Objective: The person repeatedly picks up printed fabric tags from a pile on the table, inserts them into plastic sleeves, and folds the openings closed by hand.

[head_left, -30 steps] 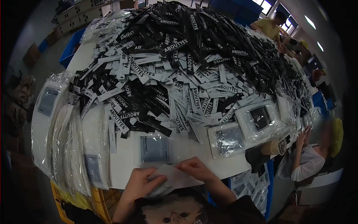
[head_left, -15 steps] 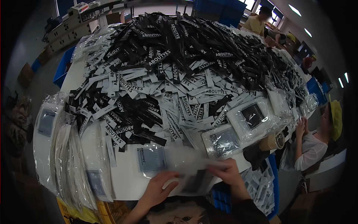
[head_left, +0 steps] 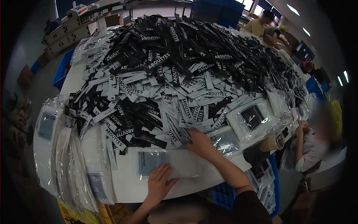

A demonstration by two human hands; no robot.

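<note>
My left hand [head_left: 160, 181] rests with its fingers spread on the lower edge of a flat translucent bag [head_left: 184, 164] that has a grey-blue printed panel. Up and to the right, my right hand [head_left: 199, 142] reaches the front edge of a large heap of black and white printed strips [head_left: 164, 61]. Its fingers are bent at a white strip, and the fingertips are partly hidden, so what they grip cannot be made out. Beside that hand lies a clear-wrapped pack [head_left: 226, 142] with a grey panel.
Stacked clear-wrapped packs [head_left: 69, 156] line the table's left end. A larger pack [head_left: 251, 119] and a cup [head_left: 272, 143] stand at the right. A co-worker [head_left: 307, 145] sits at the far right. Below the table edge are a yellow crate [head_left: 112, 212] and a blue bin [head_left: 275, 186].
The translucent bag held up between both hands now lies flat on the table. My right hand has moved up to the strips; my left hand has come down onto the bag.
</note>
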